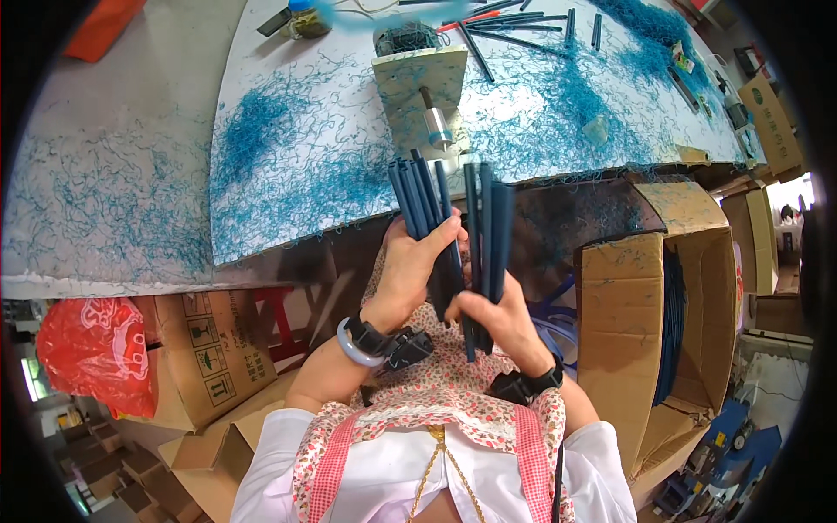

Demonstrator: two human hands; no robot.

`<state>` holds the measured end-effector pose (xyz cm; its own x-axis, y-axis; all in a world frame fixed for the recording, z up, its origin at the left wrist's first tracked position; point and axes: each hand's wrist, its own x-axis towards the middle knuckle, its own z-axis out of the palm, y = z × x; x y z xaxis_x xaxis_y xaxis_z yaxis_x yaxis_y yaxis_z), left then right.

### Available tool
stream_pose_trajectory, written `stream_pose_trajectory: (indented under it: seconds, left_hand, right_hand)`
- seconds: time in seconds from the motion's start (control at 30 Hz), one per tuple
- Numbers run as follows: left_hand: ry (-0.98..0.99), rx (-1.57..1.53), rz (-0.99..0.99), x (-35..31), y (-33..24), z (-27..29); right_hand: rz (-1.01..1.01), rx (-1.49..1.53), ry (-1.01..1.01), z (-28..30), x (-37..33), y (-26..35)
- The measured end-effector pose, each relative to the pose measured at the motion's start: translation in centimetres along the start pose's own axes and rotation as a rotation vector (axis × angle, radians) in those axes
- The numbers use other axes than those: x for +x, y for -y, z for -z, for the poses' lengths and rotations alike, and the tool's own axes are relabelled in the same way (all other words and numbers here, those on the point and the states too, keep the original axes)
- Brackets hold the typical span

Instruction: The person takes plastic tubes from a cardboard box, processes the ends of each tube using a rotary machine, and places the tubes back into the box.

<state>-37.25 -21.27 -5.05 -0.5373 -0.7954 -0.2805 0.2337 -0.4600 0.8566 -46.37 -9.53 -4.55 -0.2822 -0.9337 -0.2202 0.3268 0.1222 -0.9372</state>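
- White, flat worktop [514,103], upper centre, its top cut off.
- Open brown cardboard box [619,322], right, dark contents [670,322] partly hidden.
- Left hand [413,264], centre, grips slim dark-blue rods [414,199].
- Right hand [503,315], partly hidden, grips more rods [500,227], blurred.

Curly blue scraps [253,126] lie all over the white worktop [336,100], with one big pile by its left edge. A small jar [309,23] with a blue lid stands near the far left corner. Out past that corner is an orange thing [103,28]. Below the near left corner, a red bag [96,362] hides part of a brown box [205,349]. A tan carton [772,126] stands past the right edge.
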Motion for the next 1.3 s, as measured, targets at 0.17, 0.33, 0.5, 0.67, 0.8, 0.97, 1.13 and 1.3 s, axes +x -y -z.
stream_pose_trajectory:
  seconds: [0.17,0.33,0.5,0.67,0.8,0.97,1.13,1.3]
  left_hand:
    - [0.069,-0.018,0.163,0.1,-0.5,-0.3]
    - [0.080,-0.079,0.157,-2.1,0.4,-0.1]
    - [0.094,-0.047,0.133,-3.2,-0.2,0.3]
    - [0.034,0.026,0.126,-2.9,0.0,1.4]
    - [0.016,0.064,0.018,-2.6,0.1,1.2]
    - [-0.009,0.121,0.034,-1.4,-1.0,0.2]
    - [0.073,-0.090,0.109,0.0,0.1,-0.2]
    - [0.020,-0.088,0.056,1.4,0.2,-0.9]
  right_hand:
    - [-0.128,-0.014,-0.130,0.1,-0.2,1.4]
    - [-0.010,-0.031,-0.154,0.1,1.3,0.8]
    - [0.023,-0.081,-0.159,-0.1,0.6,1.3]
    - [-0.035,-0.099,-0.153,-0.4,-0.2,0.9]
    - [-0.040,-0.162,-0.098,0.4,1.9,0.6]
    - [-0.066,-0.036,-0.043,0.8,1.0,1.0]
    - [-0.084,0.053,-0.065,-0.2,-0.8,1.2]
    - [-0.075,0.060,-0.082,0.6,1.1,0.7]
